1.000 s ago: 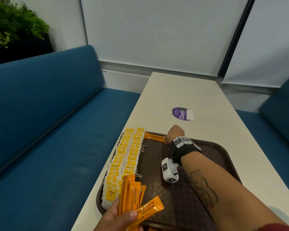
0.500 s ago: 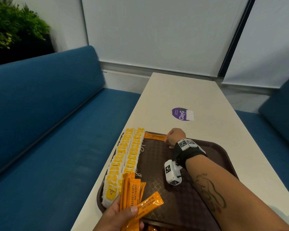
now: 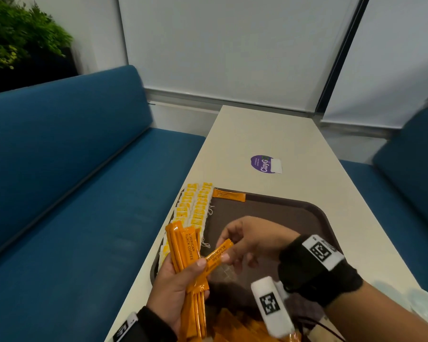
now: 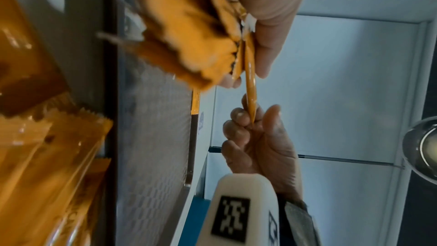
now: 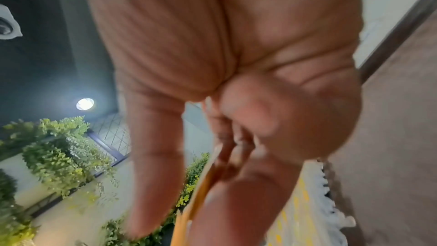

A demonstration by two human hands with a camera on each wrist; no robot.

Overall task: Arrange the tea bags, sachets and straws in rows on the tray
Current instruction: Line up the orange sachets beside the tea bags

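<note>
A blue bench (image 3: 67,183) runs along the left of the tray, and a cream table (image 3: 265,134) carries the brown tray (image 3: 277,208) at its near end. On the table beyond the tray lies a purple sticker (image 3: 266,164). Along the tray's left edge stand two rows of yellow tea bags (image 3: 195,208), overlapping like shingles from the far corner toward the near one. At the tray's far edge, just right of the tea bags, one orange sachet (image 3: 229,195) lies flat and crosswise. More orange packets (image 3: 235,327) are heaped at the tray's near edge, partly hidden by the arms.

Above the tray's near left part, the left hand (image 3: 176,290) grips a bundle (image 3: 183,245) of sachets upright, fingers curled round it and thumb pressed across the front. One loose sachet (image 3: 218,255) slants out from under that thumb toward the tray's middle. The right hand (image 3: 252,240) hovers over the tray's middle, thumb and curled fingers pinching the loose sachet's far end; the left wrist view shows this pinch edge-on. The right wrist view is too blurred to add more.
</note>
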